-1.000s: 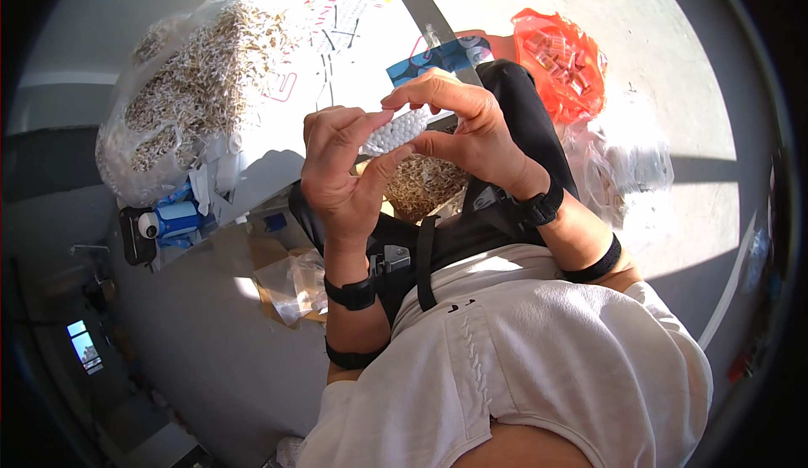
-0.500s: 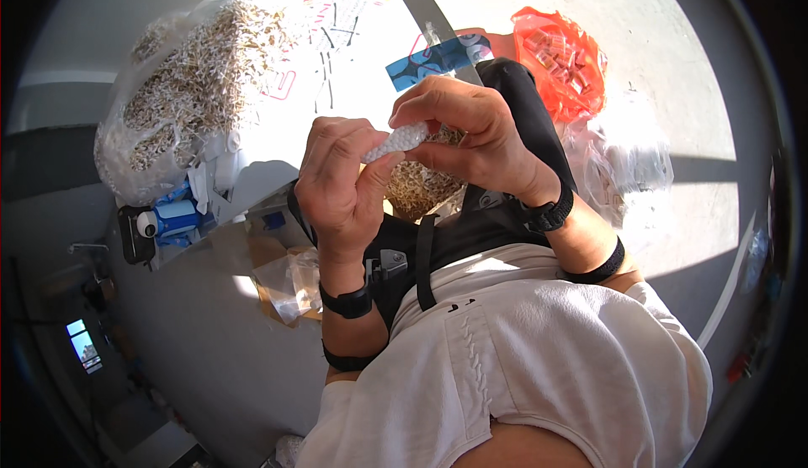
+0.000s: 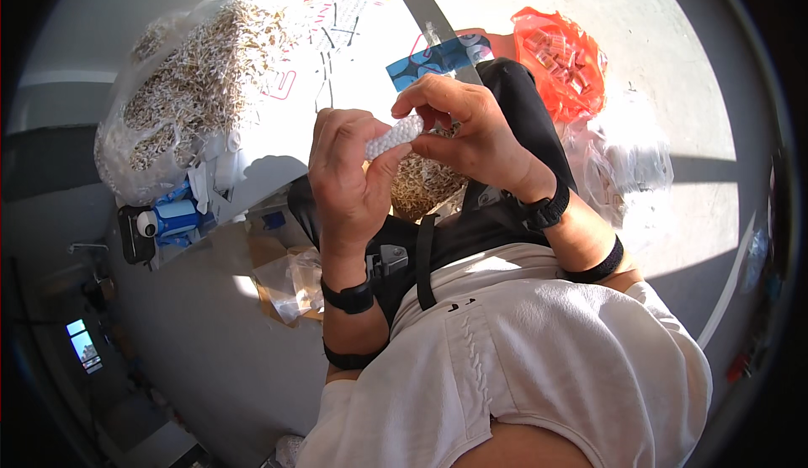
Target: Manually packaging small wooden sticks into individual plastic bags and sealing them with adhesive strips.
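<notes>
A small white strip with a bumpy, bead-like surface [image 3: 394, 137] is held between my two hands, tilted with its right end higher. My left hand [image 3: 347, 169] is closed on its left end, pinching with thumb and fingers. Around the right end curl the thumb and fingers of my right hand [image 3: 480, 131]; part of their contact is hidden. Just below the strip, between my legs, tan shredded paper [image 3: 421, 186] shows, partly covered by my hands.
Ahead lies a white tabletop with markings [image 3: 362, 64]. A clear bag of shredded paper [image 3: 189, 98] sits at its left, near a blue-and-white bottle [image 3: 172, 219]. On the right are a red plastic bag with small packets [image 3: 560, 64] and clear plastic bags [image 3: 627, 165].
The strip has turned slightly, so more of its bumpy surface shows. My left hand has shifted a little, and my right fingers have moved slightly around its end.
</notes>
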Motion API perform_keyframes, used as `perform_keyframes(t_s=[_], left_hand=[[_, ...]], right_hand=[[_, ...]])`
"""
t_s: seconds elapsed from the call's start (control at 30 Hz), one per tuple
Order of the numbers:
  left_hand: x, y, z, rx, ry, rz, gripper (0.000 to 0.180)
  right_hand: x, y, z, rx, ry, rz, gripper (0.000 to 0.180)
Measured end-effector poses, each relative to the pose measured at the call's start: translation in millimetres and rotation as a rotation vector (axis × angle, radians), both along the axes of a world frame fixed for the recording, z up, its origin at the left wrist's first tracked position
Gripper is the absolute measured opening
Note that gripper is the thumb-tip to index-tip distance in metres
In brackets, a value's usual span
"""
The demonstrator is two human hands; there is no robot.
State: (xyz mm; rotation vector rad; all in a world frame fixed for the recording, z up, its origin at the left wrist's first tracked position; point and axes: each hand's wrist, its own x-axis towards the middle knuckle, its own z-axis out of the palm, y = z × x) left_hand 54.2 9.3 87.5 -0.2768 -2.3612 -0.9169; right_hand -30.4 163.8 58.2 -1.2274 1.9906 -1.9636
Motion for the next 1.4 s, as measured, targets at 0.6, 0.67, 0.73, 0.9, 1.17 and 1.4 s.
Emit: perform_keyframes(t_s=[0.6, 0.67, 0.73, 0.9, 1.17, 1.4], left_hand=[[-46.5, 12.2, -38.4, 0.092, 0.013, -0.049, 0.017], [-49.7, 14.3, -42.2, 0.087, 0.024, -0.065, 0.015], [-52.1, 16.1, -45.6, 0.067, 0.043, -0.051, 0.015], [-56.8, 22.2, -48.0, 0.156, -0.028, -0.089, 0.017], [-66.6, 18.2, -57.4, 0.039, 0.045, -0.154, 0.017], [-57.6, 25.8, -43.4, 0.102, -0.055, -0.083, 0.021]], right_hand=[[-13.7, -1.5, -48.3, -0.057, -0.097, -0.171, 0.025], [-15.5, -1.4, -53.8, -0.08, -0.129, -0.182, 0.024], [-16.9, -1.6, -57.9, -0.088, -0.164, -0.183, 0.024], [-19.9, 0.9, -64.1, -0.124, -0.217, -0.199, 0.023], [-22.1, 1.5, -64.9, -0.114, -0.152, -0.223, 0.023], [-27.0, 1.6, -77.5, -0.181, -0.29, -0.175, 0.021]])
